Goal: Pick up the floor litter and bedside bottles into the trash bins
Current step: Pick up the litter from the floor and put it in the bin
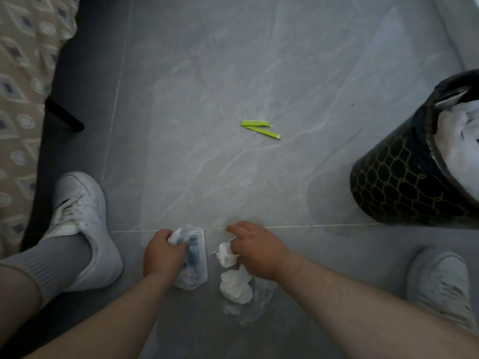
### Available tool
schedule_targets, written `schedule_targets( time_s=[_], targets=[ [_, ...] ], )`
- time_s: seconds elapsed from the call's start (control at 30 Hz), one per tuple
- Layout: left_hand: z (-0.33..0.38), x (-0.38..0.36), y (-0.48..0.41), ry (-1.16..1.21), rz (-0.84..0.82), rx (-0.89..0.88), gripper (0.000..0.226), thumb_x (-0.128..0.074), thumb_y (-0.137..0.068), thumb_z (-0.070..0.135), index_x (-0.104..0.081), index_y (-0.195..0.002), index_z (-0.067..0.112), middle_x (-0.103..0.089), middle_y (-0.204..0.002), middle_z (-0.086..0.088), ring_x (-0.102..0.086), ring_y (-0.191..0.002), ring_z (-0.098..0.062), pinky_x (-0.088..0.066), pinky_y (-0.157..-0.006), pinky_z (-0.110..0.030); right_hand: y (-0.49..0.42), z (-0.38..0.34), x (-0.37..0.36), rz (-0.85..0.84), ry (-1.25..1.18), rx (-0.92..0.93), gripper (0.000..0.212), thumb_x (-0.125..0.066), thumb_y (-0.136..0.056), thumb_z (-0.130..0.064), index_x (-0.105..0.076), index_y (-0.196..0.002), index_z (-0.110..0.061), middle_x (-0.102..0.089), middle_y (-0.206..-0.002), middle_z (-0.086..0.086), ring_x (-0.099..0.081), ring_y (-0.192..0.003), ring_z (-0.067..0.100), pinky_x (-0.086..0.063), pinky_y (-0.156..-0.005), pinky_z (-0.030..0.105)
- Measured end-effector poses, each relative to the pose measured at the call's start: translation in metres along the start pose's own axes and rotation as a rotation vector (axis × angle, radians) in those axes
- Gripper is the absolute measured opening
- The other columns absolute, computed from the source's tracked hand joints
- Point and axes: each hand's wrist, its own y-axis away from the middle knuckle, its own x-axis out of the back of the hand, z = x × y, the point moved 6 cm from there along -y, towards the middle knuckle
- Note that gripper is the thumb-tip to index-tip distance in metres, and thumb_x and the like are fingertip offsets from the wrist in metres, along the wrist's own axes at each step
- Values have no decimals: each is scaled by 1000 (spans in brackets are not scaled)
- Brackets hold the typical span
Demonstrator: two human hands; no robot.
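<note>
— Where are the hands?

— Both are low over the grey tiled floor (233,60), between the left shoe (83,218) and the right shoe (440,281), both white. The left hand (162,251) has its fingers curled round a tissue scrap (175,237), which pokes out white between thumb and fingertips.

— And the packet?

— A clear plastic packet (198,260) with blue print lies flat on the floor right under that hand. The curled fingers rest on its upper left corner. Most of it sticks out to the right of the knuckles and down beside the wrist. Whether the fingers grip the packet as well as the scrap, I cannot tell.

— The right hand?

— The right hand (255,247) is clenched on a small wad (226,255) of white tissue. The wad sits at the left side of the hand, pinched between the thumb and the bent fingers. The forefinger reaches out past it toward the tile joint.

— Anything lying loose?

— A big wad (236,286) of tissue lies on the floor just below the small one, beside the right wrist, with no finger on it. It rests at the edge of a crumpled plastic film (256,307). Farther out, well apart from both hands, a green strip (260,128) folded into a V lies on the tiles.

— And the bin?

— A black bin (394,182) with a gold net pattern stands at the right edge. It is lined with a black bag and has white rubbish (461,141) in it, well apart from the hands. On the left, a patterned bed cover (23,86) hangs above a dark bed leg (64,115).
</note>
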Motion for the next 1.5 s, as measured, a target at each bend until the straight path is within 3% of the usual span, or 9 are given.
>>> schedule_targets(
  time_s=[0.17, 0.3, 0.4, 0.53, 0.7, 0.87, 1.13, 1.37, 1.5],
  targets=[
    [-2, 4, -3, 15, -20, -19, 17, -71, -79, 8, -57, -89, 11, -59, -84, -7, -51, -67, -18, -33, -41, -11, -18, -16, -3, -7, 79, 51, 30, -83, -45, -11, -67, -70, -11, -63, -79, 13, -63, -72, 34, -51, -61, 31],
    [-8, 4, -11, 40, -25, -6, 21, -74, -77, 12, -58, -90, 14, -62, -86, -7, -56, -76, -22, -40, -58, -23, -17, -5, -10, -34, 43, -93, 28, -57, -79, -1, -56, -107, -4, -59, -107, 22, -53, -100, 41, -42, -84, 44],
    [-10, 0, -15, 94, -34, 32, 23, -76, -74, 11, -59, -89, 13, -63, -84, -7, -60, -79, -25, -41, -70, -27, -15, 6, -11, -26, -30, -267, 31, -53, -84, -7, -49, -115, -8, -59, -115, 19, -53, -106, 37, -40, -86, 40],
    [-6, -1, -19, 213, -26, 108, 27, -78, -72, 10, -64, -95, 8, -67, -86, -10, -64, -78, -28, -52, -70, -35, -11, 17, -9, 20, -255, -414, 21, -52, -87, -10, -55, -107, -7, -62, -110, 17, -58, -102, 35, -41, -79, 35],
    [18, 6, -21, 420, -12, 190, 26, -77, -74, 12, -65, -96, 7, -68, -87, -13, -65, -76, -31, -57, -72, -41, 3, 53, 38, 326, -765, -701, 11, -70, -72, -11, -63, -79, -17, -60, -76, 3, -54, -72, 17, -34, -60, 22],
    [108, 33, -2, 607, -13, 76, 14, -74, -77, 8, -62, -86, 10, -63, -73, -8, -58, -61, -22, -47, -54, -26, 40, 74, 151, 484, -1043, -702, 22, -65, -73, -1, -57, -66, -20, -55, -63, -2, -47, -51, 6, -38, -47, 17],
    [303, 24, 84, 659, -219, -213, 15, -69, -81, 11, -62, -92, 4, -64, -75, -14, -62, -62, -27, -47, -50, -28, 203, 114, 305, 823, -1390, -695, 18, -58, -84, 4, -55, -80, -13, -51, -66, 4, -49, -49, 11, -36, -40, 22],
    [435, -74, 194, 410, -383, -476, 13, -73, -76, 12, -65, -77, 2, -64, -70, -12, -61, -60, -23, -51, -56, -30, 341, 187, 280, 1148, -1674, -811, 17, -54, -86, 8, -54, -95, -6, -55, -79, 16, -54, -64, 27, -46, -59, 37],
    [463, -132, 223, 150, -394, -558, 22, -73, -74, 18, -56, -62, 9, -57, -60, -6, -55, -54, -17, -40, -43, -23, 378, 218, 244, 1287, -1815, -857, 17, -52, -86, 8, -52, -96, -6, -55, -86, 18, -56, -72, 29, -49, -52, 32]
  ],
)
